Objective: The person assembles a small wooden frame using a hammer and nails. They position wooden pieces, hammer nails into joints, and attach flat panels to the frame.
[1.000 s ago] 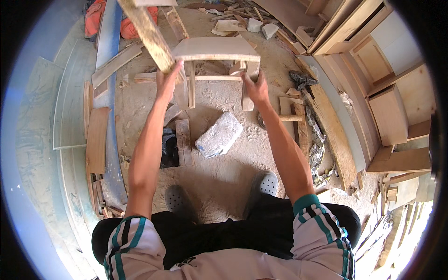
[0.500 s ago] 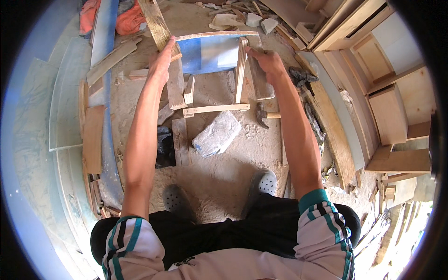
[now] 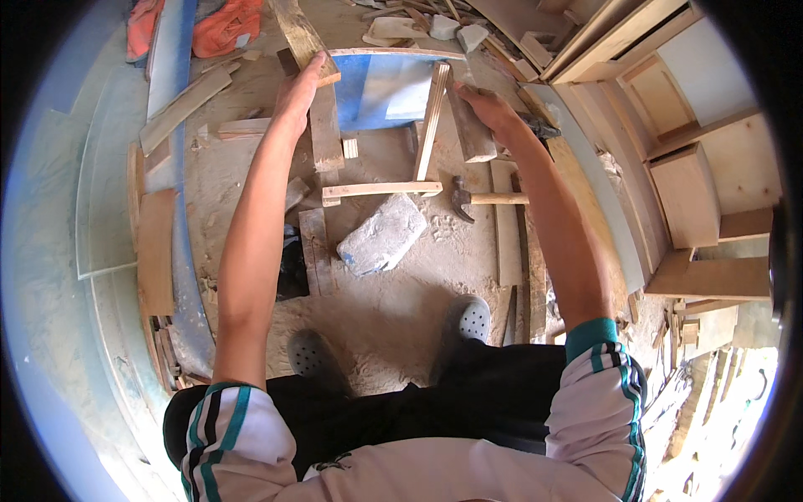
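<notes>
A wooden assembly stands on the dusty floor ahead of me, with a blue panel (image 3: 376,88) at its far side. My left hand (image 3: 294,102) grips the upper end of the left wooden board (image 3: 324,134), fingers stretched along it. On the opposite side my right hand (image 3: 493,113) holds the top of the right wooden board (image 3: 473,132); its fingertips are partly hidden. Between the boards a slanting wooden stick (image 3: 431,121) reaches down to a thin crosswise strip (image 3: 381,190). A small wood block (image 3: 350,148) shows beside the left board.
A rough pale stone block (image 3: 383,234) lies near my feet. A hammer (image 3: 493,198) rests under my right forearm. Scrap boards (image 3: 156,251) and glass sheets (image 3: 104,184) line the left; wooden cabinet frames (image 3: 686,197) stand right. Orange cloth (image 3: 226,32) lies far left.
Both boards have shifted slightly away and to the right with my hands. My right arm has swung outward, showing more of the hammer. Less of the small block shows beside the left board.
</notes>
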A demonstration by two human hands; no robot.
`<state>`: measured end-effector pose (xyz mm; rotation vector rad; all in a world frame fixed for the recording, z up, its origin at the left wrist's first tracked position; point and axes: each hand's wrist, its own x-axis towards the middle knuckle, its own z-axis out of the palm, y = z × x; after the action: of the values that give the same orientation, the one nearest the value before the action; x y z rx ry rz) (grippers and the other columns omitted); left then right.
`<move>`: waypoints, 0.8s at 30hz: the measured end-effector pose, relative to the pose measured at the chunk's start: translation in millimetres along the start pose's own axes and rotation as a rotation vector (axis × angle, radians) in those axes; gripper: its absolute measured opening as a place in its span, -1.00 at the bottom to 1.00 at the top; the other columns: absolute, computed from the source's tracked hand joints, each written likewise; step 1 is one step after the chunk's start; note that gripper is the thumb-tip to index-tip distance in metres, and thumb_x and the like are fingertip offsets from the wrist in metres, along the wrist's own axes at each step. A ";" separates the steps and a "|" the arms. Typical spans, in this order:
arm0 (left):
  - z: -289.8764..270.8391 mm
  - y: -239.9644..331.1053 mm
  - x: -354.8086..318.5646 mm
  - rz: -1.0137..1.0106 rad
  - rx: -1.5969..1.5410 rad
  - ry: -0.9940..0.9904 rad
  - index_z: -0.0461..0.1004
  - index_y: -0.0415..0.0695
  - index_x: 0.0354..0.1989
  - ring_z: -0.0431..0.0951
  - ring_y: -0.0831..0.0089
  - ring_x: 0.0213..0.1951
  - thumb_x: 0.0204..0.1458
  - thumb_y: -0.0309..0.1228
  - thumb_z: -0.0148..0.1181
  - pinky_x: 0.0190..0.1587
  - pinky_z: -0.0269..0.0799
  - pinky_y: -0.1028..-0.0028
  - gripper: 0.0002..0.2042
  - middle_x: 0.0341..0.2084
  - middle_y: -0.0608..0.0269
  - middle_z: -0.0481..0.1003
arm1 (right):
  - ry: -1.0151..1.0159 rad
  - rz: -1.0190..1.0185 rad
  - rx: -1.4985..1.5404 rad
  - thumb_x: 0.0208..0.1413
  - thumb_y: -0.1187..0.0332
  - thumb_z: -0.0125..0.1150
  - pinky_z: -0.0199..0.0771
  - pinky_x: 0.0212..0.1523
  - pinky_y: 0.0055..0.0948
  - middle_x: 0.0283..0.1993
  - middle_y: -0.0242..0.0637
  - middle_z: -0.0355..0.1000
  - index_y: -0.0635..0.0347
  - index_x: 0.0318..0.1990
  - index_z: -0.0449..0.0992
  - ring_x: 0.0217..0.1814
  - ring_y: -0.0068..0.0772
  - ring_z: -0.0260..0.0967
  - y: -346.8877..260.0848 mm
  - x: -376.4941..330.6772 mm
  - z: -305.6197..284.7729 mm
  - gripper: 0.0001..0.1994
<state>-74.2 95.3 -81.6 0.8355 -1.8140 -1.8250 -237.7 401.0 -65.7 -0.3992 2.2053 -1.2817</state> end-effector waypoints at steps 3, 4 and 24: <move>8.5 0.9 -8.4 -0.070 -0.094 -0.131 0.28 -0.14 0.29 0.52 0.24 -0.02 0.04 0.28 0.14 -0.02 0.49 0.25 -0.18 0.11 0.00 0.39 | 0.002 0.019 -0.037 0.17 -0.19 0.17 0.57 -0.13 -0.33 -0.04 -0.15 0.51 0.35 0.16 0.41 -0.16 -0.35 0.53 11.8 -7.7 -3.8 -0.29; 16.3 5.3 -16.1 -0.125 -0.160 -0.184 0.29 -0.14 0.27 0.56 0.25 -0.09 0.03 0.29 0.13 -0.09 0.53 0.25 -0.18 0.06 0.01 0.41 | 0.006 0.032 -0.057 0.17 -0.21 0.16 0.59 -0.15 -0.33 -0.05 -0.16 0.51 0.34 0.16 0.40 -0.17 -0.34 0.53 14.2 -13.4 -6.2 -0.28; 9.3 2.5 -73.1 0.036 0.075 -0.159 0.46 -0.23 -0.05 0.54 0.46 -0.50 -0.08 -0.06 0.46 -0.41 0.54 0.44 -0.44 -0.41 0.25 0.48 | 0.185 -0.122 -0.083 -0.02 0.12 0.35 0.67 -0.47 -0.36 -0.14 -0.13 0.53 0.32 0.10 0.42 -0.25 -0.29 0.53 27.9 -62.0 26.0 -0.41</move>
<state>-27.8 151.6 -71.1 0.6968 -1.9932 -1.8570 -171.9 428.2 -80.7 -0.4698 2.4278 -1.3414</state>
